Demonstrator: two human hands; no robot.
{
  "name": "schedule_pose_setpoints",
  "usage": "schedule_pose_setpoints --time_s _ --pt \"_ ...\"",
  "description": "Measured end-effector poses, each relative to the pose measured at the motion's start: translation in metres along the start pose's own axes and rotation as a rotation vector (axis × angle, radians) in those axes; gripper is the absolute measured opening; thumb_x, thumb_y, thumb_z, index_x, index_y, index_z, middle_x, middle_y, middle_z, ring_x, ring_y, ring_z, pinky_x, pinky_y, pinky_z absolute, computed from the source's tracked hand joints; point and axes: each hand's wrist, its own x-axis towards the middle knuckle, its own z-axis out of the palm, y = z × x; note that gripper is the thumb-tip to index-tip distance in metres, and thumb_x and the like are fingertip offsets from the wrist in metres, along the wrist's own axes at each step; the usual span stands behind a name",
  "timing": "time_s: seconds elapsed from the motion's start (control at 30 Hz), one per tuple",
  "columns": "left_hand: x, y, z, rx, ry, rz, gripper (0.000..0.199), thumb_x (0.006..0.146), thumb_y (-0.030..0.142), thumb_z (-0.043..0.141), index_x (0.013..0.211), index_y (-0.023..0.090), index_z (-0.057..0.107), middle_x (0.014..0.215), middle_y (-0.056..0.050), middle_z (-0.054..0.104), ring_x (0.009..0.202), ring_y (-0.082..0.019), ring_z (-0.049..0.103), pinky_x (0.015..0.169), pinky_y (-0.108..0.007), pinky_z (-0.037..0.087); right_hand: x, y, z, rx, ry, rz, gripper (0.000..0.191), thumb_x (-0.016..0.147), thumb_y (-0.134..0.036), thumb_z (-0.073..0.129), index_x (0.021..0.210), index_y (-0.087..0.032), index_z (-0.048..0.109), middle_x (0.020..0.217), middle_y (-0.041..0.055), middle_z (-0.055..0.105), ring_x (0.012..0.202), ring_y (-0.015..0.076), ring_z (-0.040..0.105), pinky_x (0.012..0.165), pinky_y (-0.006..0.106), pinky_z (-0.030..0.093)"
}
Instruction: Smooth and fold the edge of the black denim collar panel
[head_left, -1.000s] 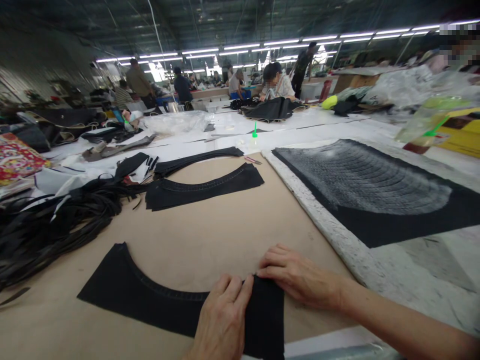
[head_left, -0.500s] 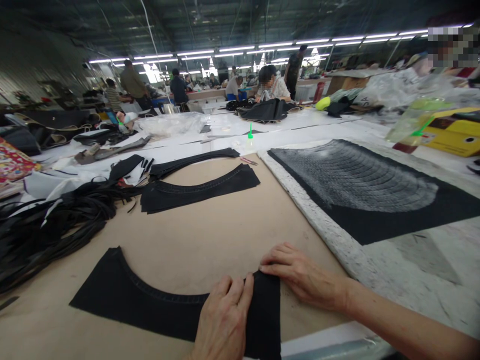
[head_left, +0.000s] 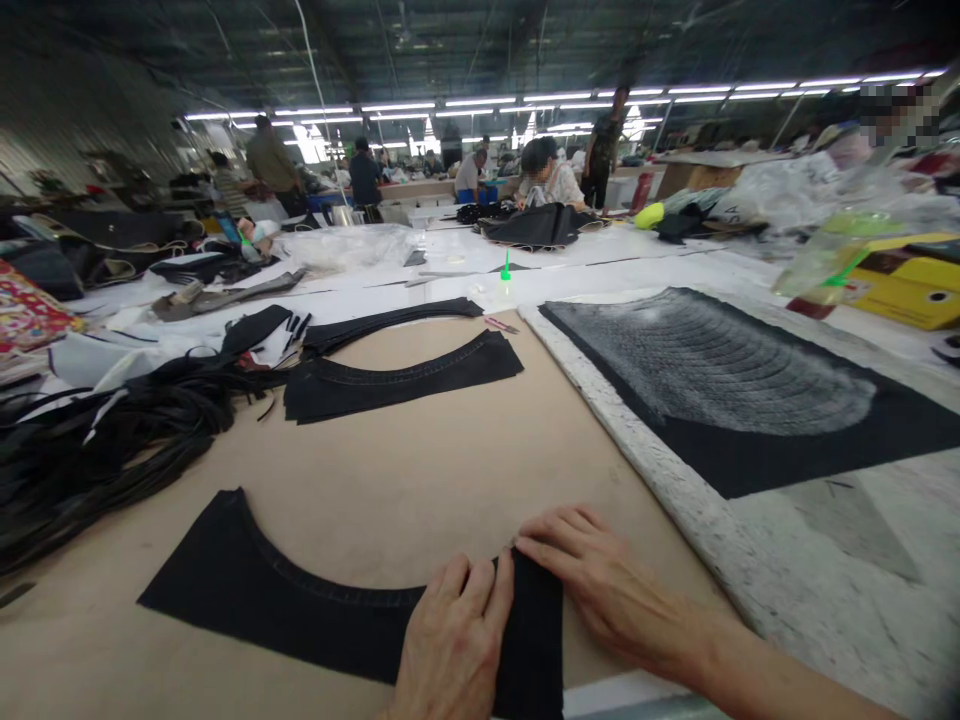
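Observation:
A black curved piece [head_left: 322,625] lies on the tan board [head_left: 420,470] near the front edge, its concave edge facing away from me. My left hand [head_left: 457,635] rests on its right part, fingers close together and pressing down near the curved edge. At the piece's upper right edge, my right hand [head_left: 600,575] pinches or presses the rim with thumb and fingertips; the exact grip is hard to make out. Further back on the board lie a stack of similar black pieces [head_left: 405,385] and another curved stack [head_left: 390,320].
Right of the board, a black sheet [head_left: 720,380] with grey-white markings lies on a pale slab [head_left: 675,500]. Black strips [head_left: 112,450] heap at the left. Small snips [head_left: 501,325], a green-tipped bottle [head_left: 506,268] and a yellow box [head_left: 915,280] stand beyond. People work behind.
My right hand and forearm have shifted slightly down, with the fingertips still at the piece's edge. My left hand has barely moved. The view has shifted slightly.

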Motion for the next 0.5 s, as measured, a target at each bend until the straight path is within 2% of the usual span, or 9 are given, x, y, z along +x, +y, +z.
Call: schedule_pose_setpoints --time_s 0.13,0.3,0.4,0.5 --pt "-0.006 -0.001 -0.002 -0.024 0.035 -0.008 0.05 0.079 0.0 0.041 0.127 0.005 0.053 0.093 -0.009 0.065 0.084 -0.023 0.061 0.075 -0.034 0.056 -0.012 0.004 0.009 -0.133 0.02 -0.037 0.054 0.082 -0.002 0.04 0.133 -0.017 0.052 0.126 0.0102 0.06 0.111 0.0225 0.053 0.1 0.044 0.039" --pt "-0.026 -0.005 0.002 -0.029 0.194 0.021 0.041 0.087 0.004 0.036 0.122 0.004 0.058 0.109 -0.013 0.068 0.106 -0.023 0.061 0.087 -0.029 0.054 -0.018 0.013 0.016 -0.23 0.09 -0.044 0.06 0.079 0.001 0.039 0.133 -0.02 0.052 0.129 0.0086 0.059 0.116 0.0212 0.052 0.101 0.042 0.04" --pt "-0.033 -0.004 0.007 -0.011 0.292 0.011 0.037 0.088 0.005 0.038 0.117 0.007 0.062 0.112 -0.012 0.069 0.108 -0.022 0.062 0.087 -0.028 0.054 -0.01 0.002 0.02 -0.243 0.139 -0.037 0.058 0.082 -0.002 0.039 0.136 -0.019 0.049 0.129 0.0103 0.058 0.113 0.0213 0.054 0.096 0.039 0.045" --pt "-0.033 0.0 0.01 -0.021 0.376 -0.023 0.034 0.089 0.005 0.039 0.112 0.008 0.065 0.11 -0.011 0.07 0.108 -0.021 0.063 0.088 -0.029 0.055 0.0 -0.011 0.029 -0.281 0.147 -0.137 0.051 0.085 -0.008 0.043 0.135 -0.018 0.05 0.123 0.01 0.062 0.106 0.0215 0.057 0.091 0.037 0.047"
